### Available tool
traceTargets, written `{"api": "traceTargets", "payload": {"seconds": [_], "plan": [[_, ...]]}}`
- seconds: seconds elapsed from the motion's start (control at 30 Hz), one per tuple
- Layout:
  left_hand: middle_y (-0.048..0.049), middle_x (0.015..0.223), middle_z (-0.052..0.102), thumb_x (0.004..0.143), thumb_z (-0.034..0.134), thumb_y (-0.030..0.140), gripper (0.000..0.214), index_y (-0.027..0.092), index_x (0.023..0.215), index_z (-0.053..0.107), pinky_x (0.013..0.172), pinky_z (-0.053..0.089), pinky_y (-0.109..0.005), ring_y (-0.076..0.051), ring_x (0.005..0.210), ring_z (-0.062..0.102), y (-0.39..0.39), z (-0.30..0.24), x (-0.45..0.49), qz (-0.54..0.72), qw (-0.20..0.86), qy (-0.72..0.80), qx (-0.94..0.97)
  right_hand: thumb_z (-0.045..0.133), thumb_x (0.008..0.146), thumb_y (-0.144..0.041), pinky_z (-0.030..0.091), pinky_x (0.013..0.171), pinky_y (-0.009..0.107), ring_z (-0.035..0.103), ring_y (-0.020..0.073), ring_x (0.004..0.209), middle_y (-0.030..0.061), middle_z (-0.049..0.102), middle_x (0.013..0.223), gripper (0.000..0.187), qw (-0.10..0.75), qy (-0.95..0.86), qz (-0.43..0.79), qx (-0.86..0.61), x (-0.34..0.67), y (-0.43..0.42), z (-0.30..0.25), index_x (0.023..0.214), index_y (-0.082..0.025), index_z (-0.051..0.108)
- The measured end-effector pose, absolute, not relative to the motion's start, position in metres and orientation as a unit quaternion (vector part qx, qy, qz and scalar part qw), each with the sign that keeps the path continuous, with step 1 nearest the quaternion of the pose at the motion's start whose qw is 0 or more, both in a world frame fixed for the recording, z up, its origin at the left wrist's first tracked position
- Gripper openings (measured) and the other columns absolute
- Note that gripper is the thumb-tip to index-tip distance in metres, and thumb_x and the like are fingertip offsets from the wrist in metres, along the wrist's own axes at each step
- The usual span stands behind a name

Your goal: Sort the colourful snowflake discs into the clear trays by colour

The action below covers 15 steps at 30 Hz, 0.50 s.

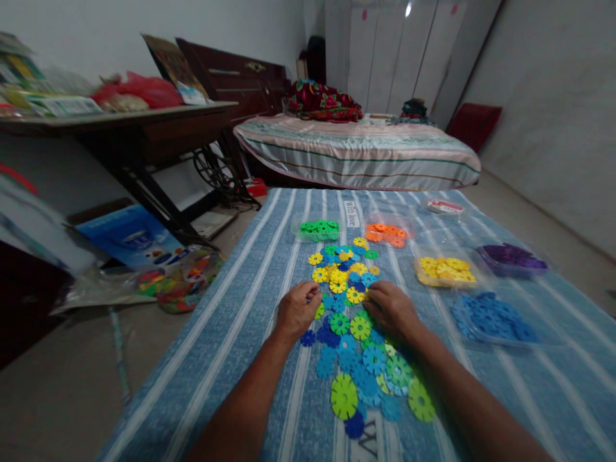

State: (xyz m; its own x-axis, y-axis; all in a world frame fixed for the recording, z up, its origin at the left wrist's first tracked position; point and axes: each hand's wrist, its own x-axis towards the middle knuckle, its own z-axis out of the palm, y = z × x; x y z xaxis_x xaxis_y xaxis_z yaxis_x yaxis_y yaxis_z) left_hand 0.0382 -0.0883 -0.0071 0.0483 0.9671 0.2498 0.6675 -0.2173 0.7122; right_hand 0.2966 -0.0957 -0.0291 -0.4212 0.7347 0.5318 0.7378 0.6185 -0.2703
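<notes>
A pile of flat plastic snowflake discs (353, 321) in blue, green and yellow lies on a blue striped cloth (250, 308). My left hand (296, 311) rests at the pile's left edge with fingers curled, pinching at a disc I cannot make out. My right hand (389, 308) lies knuckles-up on the pile's right side, fingers bent down onto yellow and green discs. Clear trays hold sorted discs: green (317, 229), orange (387, 234), yellow (446, 269), purple (513, 256), blue (491, 316).
A bed (356, 151) stands beyond the cloth. A dark sewing-machine table (135, 128) with clutter is at the left. A bag of mixed coloured pieces (180, 282) and a blue box (129, 237) lie on the floor to the left. A small lidded container (445, 206) sits far right.
</notes>
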Motion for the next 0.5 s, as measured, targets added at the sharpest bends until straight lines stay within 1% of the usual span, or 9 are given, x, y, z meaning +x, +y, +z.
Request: {"api": "traceTargets", "payload": {"seconds": [0.23, 0.33, 0.5], "plan": [[0.0, 0.086, 0.071, 0.077, 0.059, 0.026, 0.013, 0.022, 0.086, 0.067, 0.073, 0.053, -0.024, -0.013, 0.075, 0.064, -0.0897, -0.0008, 0.0408, 0.358, 0.213, 0.596, 0.686, 0.052, 0.094, -0.03, 0.051, 0.079, 0.037, 0.059, 0.025, 0.094, 0.0123, 0.064, 0.102, 0.019, 0.302, -0.833, 0.0, -0.463, 0.2953, -0.0953, -0.0293, 0.097, -0.019, 0.067], [0.0001, 0.086, 0.071, 0.077, 0.059, 0.025, 0.013, 0.022, 0.086, 0.067, 0.075, 0.053, -0.025, -0.013, 0.075, 0.065, -0.0898, -0.0016, 0.0407, 0.358, 0.212, 0.598, 0.685, 0.054, 0.093, -0.03, 0.051, 0.078, 0.037, 0.059, 0.0245, 0.093, 0.0117, 0.064, 0.103, 0.017, 0.291, -0.833, 0.0, -0.47, 0.2955, -0.0948, -0.0293, 0.096, -0.02, 0.067], [-0.0006, 0.087, 0.071, 0.078, 0.059, 0.025, 0.014, 0.021, 0.088, 0.068, 0.073, 0.053, -0.024, -0.014, 0.076, 0.065, -0.0897, -0.004, 0.0404, 0.362, 0.216, 0.597, 0.683, 0.053, 0.093, -0.03, 0.05, 0.079, 0.038, 0.058, 0.0248, 0.093, 0.0122, 0.063, 0.102, 0.017, 0.283, -0.833, 0.0, -0.476, 0.2956, -0.0952, -0.0298, 0.094, -0.019, 0.067]]}}
